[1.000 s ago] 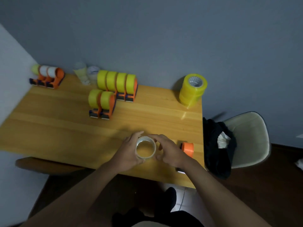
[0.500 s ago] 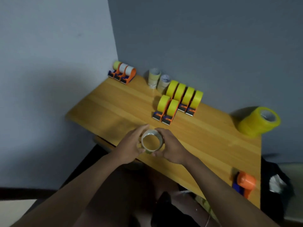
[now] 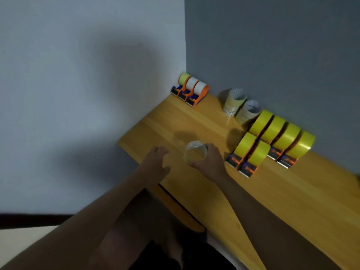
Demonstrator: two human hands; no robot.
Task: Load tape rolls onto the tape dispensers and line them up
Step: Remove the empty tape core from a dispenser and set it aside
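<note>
My right hand (image 3: 209, 161) grips a clear tape roll (image 3: 194, 152) just above the wooden table (image 3: 282, 193), fingers curled round its right side. My left hand (image 3: 156, 162) hovers a little left of the roll with relaxed fingers, holding nothing. To the right, several orange dispensers loaded with yellow tape (image 3: 272, 141) stand in two rows. In the far corner, three more loaded dispensers (image 3: 191, 89) sit side by side, one with yellow tape and two with white.
Two stacks of loose pale tape rolls (image 3: 241, 106) stand against the back wall between the dispenser groups. Walls close the table's left and back sides. A chair seat (image 3: 181, 211) shows under the table's near edge.
My left hand has let go of the clear roll and drawn away to the left; my right hand alone holds it now. The view has swung further left, so the empty orange dispenser is out of sight.
</note>
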